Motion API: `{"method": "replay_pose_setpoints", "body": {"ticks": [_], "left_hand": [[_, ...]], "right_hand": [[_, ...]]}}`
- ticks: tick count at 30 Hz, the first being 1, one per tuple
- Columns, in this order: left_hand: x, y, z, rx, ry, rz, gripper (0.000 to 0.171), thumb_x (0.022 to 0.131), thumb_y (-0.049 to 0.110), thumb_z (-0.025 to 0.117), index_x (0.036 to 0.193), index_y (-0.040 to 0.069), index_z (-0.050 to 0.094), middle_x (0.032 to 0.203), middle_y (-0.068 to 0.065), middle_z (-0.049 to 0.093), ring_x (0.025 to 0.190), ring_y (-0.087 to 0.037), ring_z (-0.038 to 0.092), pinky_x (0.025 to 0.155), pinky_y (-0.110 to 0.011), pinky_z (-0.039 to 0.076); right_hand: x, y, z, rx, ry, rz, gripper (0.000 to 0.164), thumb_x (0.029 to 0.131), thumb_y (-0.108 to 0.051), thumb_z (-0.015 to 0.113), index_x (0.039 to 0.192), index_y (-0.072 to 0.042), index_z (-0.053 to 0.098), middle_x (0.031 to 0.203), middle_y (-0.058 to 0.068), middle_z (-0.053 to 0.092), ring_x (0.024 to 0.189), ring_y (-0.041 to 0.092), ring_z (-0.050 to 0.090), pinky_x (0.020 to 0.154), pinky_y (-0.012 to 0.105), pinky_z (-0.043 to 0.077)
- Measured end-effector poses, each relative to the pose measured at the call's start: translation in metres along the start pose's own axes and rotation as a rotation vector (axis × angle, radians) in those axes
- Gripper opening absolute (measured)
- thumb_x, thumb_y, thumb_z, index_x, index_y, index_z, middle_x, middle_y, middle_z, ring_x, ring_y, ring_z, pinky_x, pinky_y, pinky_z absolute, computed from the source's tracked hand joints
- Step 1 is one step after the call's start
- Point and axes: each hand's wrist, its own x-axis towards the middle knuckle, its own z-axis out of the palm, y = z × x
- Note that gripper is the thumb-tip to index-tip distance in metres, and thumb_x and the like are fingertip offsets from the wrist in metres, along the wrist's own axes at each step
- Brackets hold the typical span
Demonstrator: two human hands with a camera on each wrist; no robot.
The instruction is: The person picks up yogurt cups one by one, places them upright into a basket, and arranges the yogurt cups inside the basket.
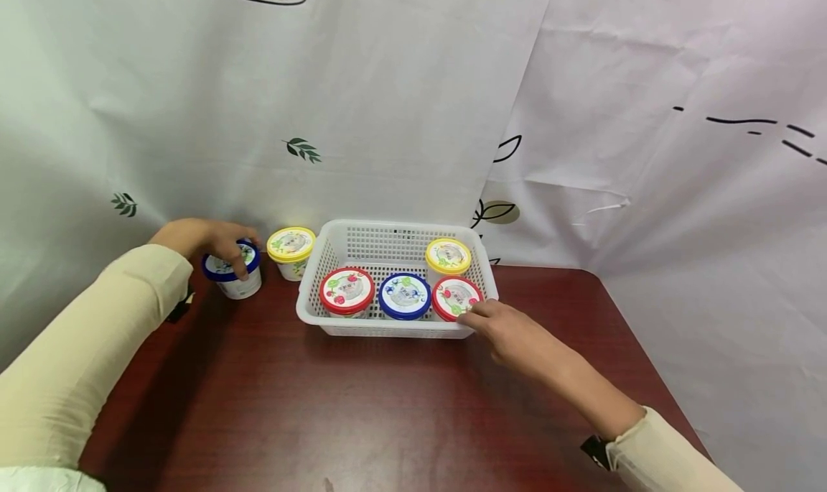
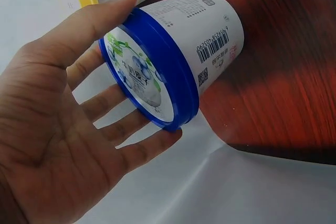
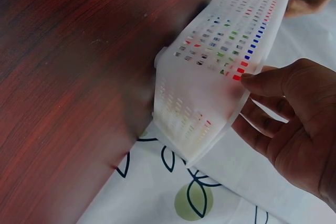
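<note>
Blue-lidded tub (image 2: 174, 56) gripped by left fingers (image 2: 155, 147), right fingers (image 3: 269, 81) pinching basket rim (image 1: 388, 326) (wide table (image 1: 362, 406) foreground)

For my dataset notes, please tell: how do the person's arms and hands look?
The left sleeve and right sleeve are cream; the left ends near the wrist, the right farther up the forearm. A small black piece shows by the left one, another by the right; their nature is unclear. The left hand and right hand wear no gloves.
</note>
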Motion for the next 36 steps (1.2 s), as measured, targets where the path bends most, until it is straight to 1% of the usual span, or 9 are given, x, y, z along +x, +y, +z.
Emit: {"method": "replay_pose_setpoints", "body": {"ticks": [5,9,12,16,21,27,32,36], "left_hand": [[0.001,-0.005,0.003,-0.016,-0.022,-0.004,0.094,0.092,0.033,0.092,0.164,-0.005,0.043,0.163,-0.049,0.035,0.147,-0.070,0.045,0.112,-0.079,0.051],[-0.001,-0.006,0.004,-0.022,-0.036,-0.008,0.097,0.092,0.032,0.092,0.165,-0.005,0.041,0.162,-0.049,0.037,0.144,-0.069,0.047,0.113,-0.079,0.052],[-0.001,-0.006,0.003,-0.007,-0.037,-0.010,0.097,0.091,0.032,0.093,0.165,-0.004,0.042,0.159,-0.048,0.040,0.141,-0.066,0.051,0.111,-0.079,0.053],[-0.002,-0.005,0.001,-0.013,-0.052,-0.021,0.097,0.090,0.030,0.094,0.165,-0.002,0.042,0.161,-0.047,0.038,0.141,-0.066,0.050,0.110,-0.079,0.054],[-0.005,0.001,-0.003,-0.004,-0.056,-0.008,0.098,0.088,0.026,0.096,0.165,-0.004,0.043,0.161,-0.048,0.038,0.143,-0.066,0.050,0.110,-0.077,0.055],[-0.006,0.010,-0.006,-0.021,-0.086,-0.035,0.100,0.088,0.025,0.096,0.166,-0.003,0.042,0.160,-0.046,0.040,0.140,-0.062,0.053,0.110,-0.075,0.057],[-0.010,0.015,-0.008,-0.046,-0.101,-0.051,0.100,0.088,0.020,0.096,0.167,-0.004,0.040,0.162,-0.047,0.034,0.144,-0.064,0.049,0.110,-0.075,0.057],[-0.013,0.017,-0.010,-0.069,-0.116,-0.057,0.099,0.089,0.016,0.095,0.168,-0.004,0.038,0.163,-0.048,0.032,0.143,-0.064,0.049,0.109,-0.074,0.058]], "right_hand": [[0.001,-0.001,0.000,0.001,-0.004,-0.003,0.050,0.085,0.015,0.075,0.128,-0.011,0.080,0.117,0.008,0.078,0.109,0.024,0.075,0.098,0.041,0.065],[0.001,-0.001,0.000,0.003,-0.010,0.000,0.050,0.086,0.014,0.075,0.128,-0.011,0.080,0.118,0.009,0.078,0.110,0.024,0.076,0.099,0.041,0.065],[0.001,-0.001,0.000,-0.004,-0.014,0.006,0.050,0.086,0.014,0.076,0.129,-0.011,0.080,0.118,0.009,0.078,0.110,0.025,0.076,0.099,0.041,0.065],[0.001,-0.001,0.000,-0.008,-0.012,0.005,0.050,0.086,0.014,0.076,0.129,-0.011,0.080,0.118,0.009,0.078,0.110,0.025,0.076,0.099,0.041,0.065],[0.001,-0.001,0.000,-0.012,-0.014,0.009,0.051,0.086,0.014,0.076,0.130,-0.011,0.080,0.118,0.009,0.078,0.109,0.025,0.076,0.099,0.041,0.066],[0.000,-0.001,0.000,-0.017,-0.022,0.019,0.051,0.085,0.014,0.077,0.130,-0.012,0.080,0.118,0.010,0.078,0.109,0.026,0.076,0.099,0.042,0.066],[0.000,-0.001,0.001,-0.016,-0.018,0.018,0.050,0.086,0.013,0.078,0.130,-0.011,0.080,0.117,0.011,0.078,0.108,0.026,0.076,0.098,0.042,0.066],[0.000,-0.001,0.001,-0.015,-0.005,0.003,0.050,0.085,0.014,0.077,0.129,-0.010,0.080,0.116,0.010,0.078,0.107,0.026,0.076,0.098,0.041,0.066]]}}
